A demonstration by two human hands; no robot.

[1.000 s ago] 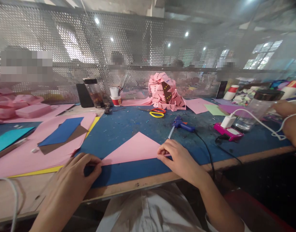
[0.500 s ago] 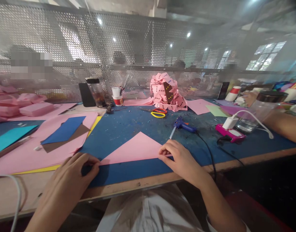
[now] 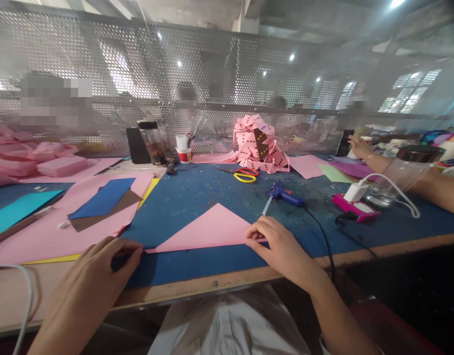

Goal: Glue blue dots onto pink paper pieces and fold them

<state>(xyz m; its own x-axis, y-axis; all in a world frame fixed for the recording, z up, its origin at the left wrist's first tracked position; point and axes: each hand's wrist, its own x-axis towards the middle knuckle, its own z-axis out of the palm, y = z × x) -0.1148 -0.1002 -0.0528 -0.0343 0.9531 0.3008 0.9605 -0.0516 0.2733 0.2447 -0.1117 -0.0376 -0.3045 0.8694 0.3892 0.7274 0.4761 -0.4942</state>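
A pink sheet of paper (image 3: pixel 212 228), folded into a wide triangle, lies flat on the blue table mat in front of me. My right hand (image 3: pixel 277 246) is closed at its right corner, thumb and fingers pressed together on the paper. At the long, thin left tip, my left hand (image 3: pixel 97 276) has thumb and forefinger closed in a pinch; its fingertips cover the very end. Just beyond my right hand rests a blue glue gun (image 3: pixel 286 195) with a glue stick (image 3: pixel 266 206) pointing toward me.
Scissors (image 3: pixel 245 175) with red and yellow handles lie behind the triangle. Farther back stands a dotted pink paper construction (image 3: pixel 254 143). At left are stacked pink sheets (image 3: pixel 38 236). A magenta power adapter (image 3: pixel 355 207), a clear jar (image 3: pixel 393 180) and another person's arm (image 3: pixel 382 165) are at right.
My left hand has slid left along the fold, uncovering more of the triangle's tip. My right hand keeps its place on the paper. The other person's hand has lifted toward the phone.
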